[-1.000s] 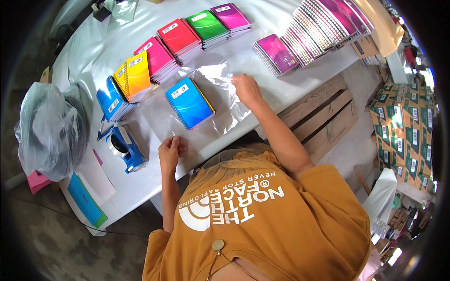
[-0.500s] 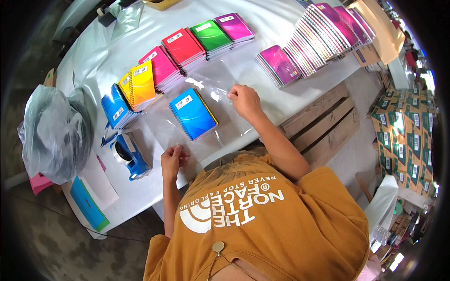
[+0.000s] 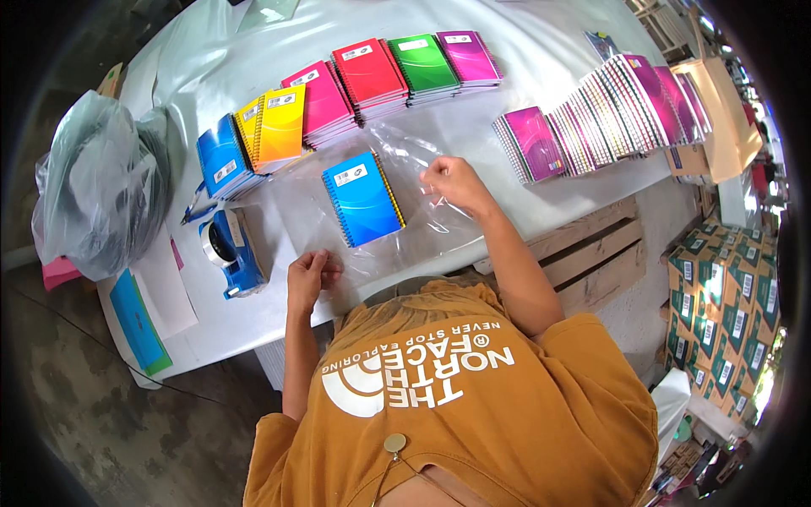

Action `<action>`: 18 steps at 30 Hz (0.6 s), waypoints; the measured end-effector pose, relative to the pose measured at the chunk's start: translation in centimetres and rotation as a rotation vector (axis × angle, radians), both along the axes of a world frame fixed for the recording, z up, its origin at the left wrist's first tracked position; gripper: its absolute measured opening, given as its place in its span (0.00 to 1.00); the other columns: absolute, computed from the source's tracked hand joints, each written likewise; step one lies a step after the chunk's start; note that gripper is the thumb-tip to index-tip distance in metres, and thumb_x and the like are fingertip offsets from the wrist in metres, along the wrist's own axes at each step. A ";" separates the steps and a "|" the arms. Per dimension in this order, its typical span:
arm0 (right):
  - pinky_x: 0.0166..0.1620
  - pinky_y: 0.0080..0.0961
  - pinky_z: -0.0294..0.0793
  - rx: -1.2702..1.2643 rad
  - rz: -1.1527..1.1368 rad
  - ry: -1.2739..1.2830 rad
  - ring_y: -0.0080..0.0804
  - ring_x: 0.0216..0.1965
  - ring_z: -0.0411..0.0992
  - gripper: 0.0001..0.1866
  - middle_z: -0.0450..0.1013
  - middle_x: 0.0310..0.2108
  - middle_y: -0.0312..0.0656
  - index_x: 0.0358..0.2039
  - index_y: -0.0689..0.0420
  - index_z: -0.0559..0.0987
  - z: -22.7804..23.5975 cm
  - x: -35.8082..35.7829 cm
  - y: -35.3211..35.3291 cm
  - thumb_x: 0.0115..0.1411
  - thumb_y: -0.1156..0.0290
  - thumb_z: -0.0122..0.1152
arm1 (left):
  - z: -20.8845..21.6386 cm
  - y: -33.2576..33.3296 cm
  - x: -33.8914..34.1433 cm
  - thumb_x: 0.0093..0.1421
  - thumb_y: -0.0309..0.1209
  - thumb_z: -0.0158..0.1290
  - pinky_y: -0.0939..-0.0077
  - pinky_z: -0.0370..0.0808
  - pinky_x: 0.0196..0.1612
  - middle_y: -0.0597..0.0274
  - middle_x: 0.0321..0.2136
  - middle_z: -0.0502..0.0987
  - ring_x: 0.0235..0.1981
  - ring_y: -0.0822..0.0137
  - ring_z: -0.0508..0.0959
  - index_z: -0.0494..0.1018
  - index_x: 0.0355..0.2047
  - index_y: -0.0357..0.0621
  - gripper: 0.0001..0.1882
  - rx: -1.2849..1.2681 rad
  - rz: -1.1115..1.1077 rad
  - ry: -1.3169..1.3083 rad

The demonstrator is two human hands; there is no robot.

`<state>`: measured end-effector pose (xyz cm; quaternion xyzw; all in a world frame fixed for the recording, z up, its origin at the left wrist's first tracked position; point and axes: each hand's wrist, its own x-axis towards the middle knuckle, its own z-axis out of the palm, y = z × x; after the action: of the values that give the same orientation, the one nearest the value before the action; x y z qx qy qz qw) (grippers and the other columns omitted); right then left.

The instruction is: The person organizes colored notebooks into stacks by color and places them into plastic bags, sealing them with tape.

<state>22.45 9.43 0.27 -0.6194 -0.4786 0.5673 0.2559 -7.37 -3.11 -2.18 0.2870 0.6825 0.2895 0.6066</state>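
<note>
A blue spiral notebook [image 3: 363, 203] lies on clear plastic film [image 3: 427, 241] in front of me; whether any film covers it I cannot tell. A yellow spiral shows along its right edge, so another notebook appears to be under it. My right hand [image 3: 458, 186] is closed in a pinch on the film to the right of the notebook, and the plastic creases and shines below the fingers. At the near left of the notebook, my left hand [image 3: 311, 277] is closed, thumb against fingers, at the film's near left part.
Stacks of blue [image 3: 226, 160], yellow [image 3: 280, 127], pink [image 3: 321, 100], red [image 3: 369, 74], green [image 3: 424, 63] and purple [image 3: 469, 57] notebooks line the far side. A long notebook row [image 3: 604, 106] stands right. Left are a blue tape dispenser [image 3: 241, 253] and a plastic bag bundle [image 3: 101, 186].
The whole view has turned and shifted. My right hand's fingers have opened slightly from a tighter fist, and the film beside it is lifted and creased. My left hand and the blue notebook keep their places.
</note>
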 end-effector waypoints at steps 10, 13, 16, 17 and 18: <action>0.24 0.25 0.70 0.303 -0.021 -0.253 0.27 0.19 0.71 0.13 0.73 0.21 0.45 0.28 0.65 0.77 -0.6 -0.7 -0.3 0.57 0.65 0.59 | 2.3 1.9 -0.2 0.61 0.41 0.50 0.83 0.69 0.25 0.60 0.27 0.79 0.23 0.75 0.76 0.74 0.40 0.38 0.18 0.149 0.171 0.165; 0.27 0.28 0.69 0.520 -0.084 -0.311 0.32 0.21 0.71 0.14 0.72 0.19 0.46 0.28 0.66 0.77 -1.4 -0.4 -0.4 0.56 0.65 0.60 | 2.3 1.8 0.2 0.62 0.38 0.50 0.84 0.67 0.25 0.62 0.26 0.78 0.24 0.77 0.75 0.74 0.41 0.38 0.15 0.129 0.136 0.154; 0.30 0.30 0.70 0.379 -0.136 -0.270 0.36 0.24 0.71 0.13 0.73 0.22 0.48 0.27 0.66 0.76 -0.8 0.0 -0.2 0.54 0.66 0.62 | 1.1 1.0 0.7 0.63 0.36 0.49 0.84 0.66 0.24 0.64 0.25 0.77 0.23 0.78 0.74 0.75 0.40 0.37 0.14 0.138 0.122 0.163; 0.30 0.30 0.70 0.322 -0.068 -0.320 0.37 0.24 0.71 0.13 0.74 0.23 0.49 0.27 0.66 0.76 -0.7 0.4 -0.1 0.54 0.66 0.62 | 0.6 0.7 0.8 0.63 0.36 0.48 0.84 0.66 0.24 0.64 0.24 0.77 0.23 0.78 0.73 0.75 0.39 0.37 0.14 0.144 0.125 0.164; 0.30 0.30 0.70 0.264 -0.007 -0.372 0.39 0.25 0.72 0.13 0.75 0.25 0.49 0.27 0.66 0.76 -0.6 0.8 -0.1 0.53 0.67 0.62 | 0.5 0.7 0.9 0.63 0.36 0.48 0.84 0.66 0.24 0.65 0.24 0.77 0.22 0.78 0.73 0.75 0.39 0.37 0.14 0.165 0.125 0.164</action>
<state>23.21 9.35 -0.34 -0.6760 -0.5857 0.3747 0.2440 -6.50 -2.44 -1.72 0.3155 0.7204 0.3572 0.5038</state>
